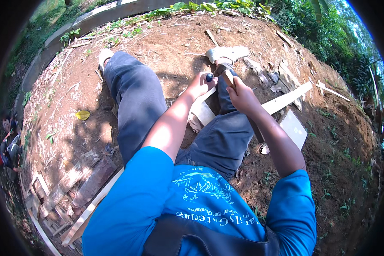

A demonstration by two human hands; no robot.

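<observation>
My left hand (199, 87) is closed round an upright tool with a dark, rounded handle end (209, 77); its lower part is hidden by the fist. Close on its right, my right hand (244, 96) grips the wooden handle of a hammer (229, 79). The dark hammer head lies near my shoe, just beyond the tool's end. Beneath my left hand, between my legs, is a pale piece of wood (203, 112), partly covered by my hand and leg.
A long pale board (288, 98) sticks out to the right beside a light flat panel (293, 128). Scrap wood (57, 198) lies at the lower left, near a long plank (94, 208). A concrete edge (102, 17) runs across the far left. Another person (10, 147) is at the left rim.
</observation>
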